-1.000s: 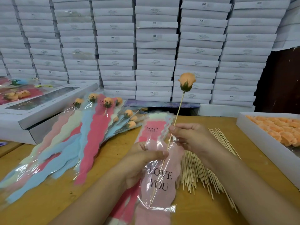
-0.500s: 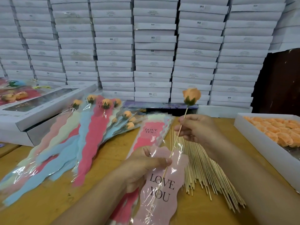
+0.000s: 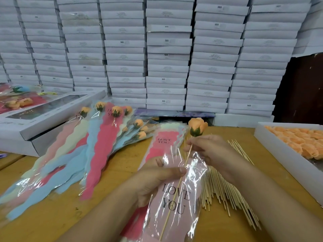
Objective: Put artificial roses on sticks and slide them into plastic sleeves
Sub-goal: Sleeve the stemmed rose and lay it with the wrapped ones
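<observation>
My right hand [image 3: 208, 151] pinches the stick [image 3: 176, 187] just below the rose [image 3: 197, 126], thumb and fingertips closed on the thin wood. The stick's long axis runs on a slant — rose end up and away from me, bare end down and toward me, leaning a little left as it comes near. The orange bloom points up and away, its green base just above my fingers. Most of the stick already lies inside the pink sleeve [image 3: 174, 203], over the words LOVE YOU; the rose itself is outside, above the mouth of the sleeve.

My left hand [image 3: 157, 180] grips the sleeve near its open end, thumb on top of the film. Its fingers go under the plastic and I cannot see them. The sleeve's narrow end runs off the bottom edge, so the stick's tip is hard to place; glare on the film blurs the edges.

Under the sleeve lies a stack of empty sleeves [image 3: 164, 138], mostly covered. To the right, loose sticks [image 3: 225, 191] lie on the table [image 3: 52, 215] — partly hidden by my right wrist. A tray [image 3: 279, 154] of orange roses is cut off at the right edge. Finished roses [image 3: 97, 137] in sleeves fan out to the left.
</observation>
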